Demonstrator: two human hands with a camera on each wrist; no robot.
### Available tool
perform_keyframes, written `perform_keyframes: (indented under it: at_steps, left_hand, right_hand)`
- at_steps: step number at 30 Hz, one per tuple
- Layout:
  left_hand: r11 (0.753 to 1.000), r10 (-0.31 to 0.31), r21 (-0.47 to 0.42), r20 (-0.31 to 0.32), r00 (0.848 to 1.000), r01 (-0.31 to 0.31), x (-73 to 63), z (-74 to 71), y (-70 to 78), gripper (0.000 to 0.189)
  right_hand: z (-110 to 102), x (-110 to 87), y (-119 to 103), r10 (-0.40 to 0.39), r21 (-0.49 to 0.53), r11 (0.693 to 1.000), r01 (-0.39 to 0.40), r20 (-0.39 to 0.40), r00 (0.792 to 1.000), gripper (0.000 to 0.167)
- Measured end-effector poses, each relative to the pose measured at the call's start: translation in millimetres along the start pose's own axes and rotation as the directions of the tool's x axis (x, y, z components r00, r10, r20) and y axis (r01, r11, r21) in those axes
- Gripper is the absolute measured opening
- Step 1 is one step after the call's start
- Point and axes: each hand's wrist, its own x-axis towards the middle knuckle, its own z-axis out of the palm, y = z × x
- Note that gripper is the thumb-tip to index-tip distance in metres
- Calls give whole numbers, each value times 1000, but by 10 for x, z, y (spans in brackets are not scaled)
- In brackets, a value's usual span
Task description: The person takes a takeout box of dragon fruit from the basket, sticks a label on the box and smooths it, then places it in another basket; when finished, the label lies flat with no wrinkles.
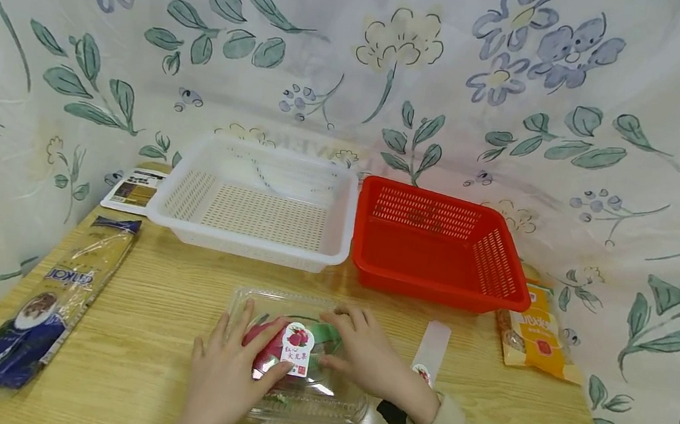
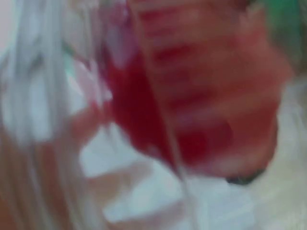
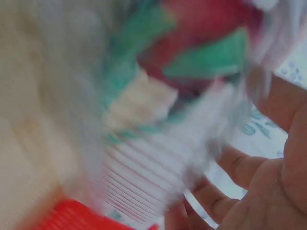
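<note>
A clear plastic clamshell box (image 1: pixel 336 411) sits at the front middle of the table, with a pink-red dragon fruit (image 1: pixel 270 350) with green inside. On its lid lies a white sticker (image 1: pixel 296 352) printed with a dragon fruit. My left hand (image 1: pixel 223 374) rests on the lid's left part, fingers extended, thumb at the sticker's lower edge. From the right my right hand (image 1: pixel 367 355) touches the lid, thumb near the sticker's right side. The left wrist view shows the blurred red fruit (image 2: pixel 192 105) close up; in the right wrist view my spread fingers lie along the ribbed box (image 3: pixel 144 177).
A strip of the same stickers (image 1: pixel 435 343) lies under my right wrist. Behind stand a white basket (image 1: pixel 249 248) and a red basket (image 1: pixel 434 290), side by side. A long blue-gold packet (image 1: pixel 52 301) lies left, a white-edged packet (image 1: pixel 135 190) behind it, an orange packet (image 1: pixel 538 333) right.
</note>
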Motion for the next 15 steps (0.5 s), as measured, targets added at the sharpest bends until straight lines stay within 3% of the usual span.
perform_keyframes:
  at_steps: [4,9,12,15]
  left_hand:
    - [997,58,-52,10,998,-57,-9,-16,-124,65]
    - [981,91,-170,1,996,-89,-59,-1,-235,69]
    - [966,64,-252,-16,998,-66,-109,25,-287,65]
    - [943,23,-332,-8,1000,-25,-168,43,-346,63]
  right_hand:
    - [116,-192,26,33,-11,999,-34,-50,998,62]
    - [245,-334,63,135,122,984,-128,-51,989,62]
    - [322,-405,80,208,263,946,-187,-53,977,63]
    - [397,-463,86,266,409,884,-226,-44,963,64]
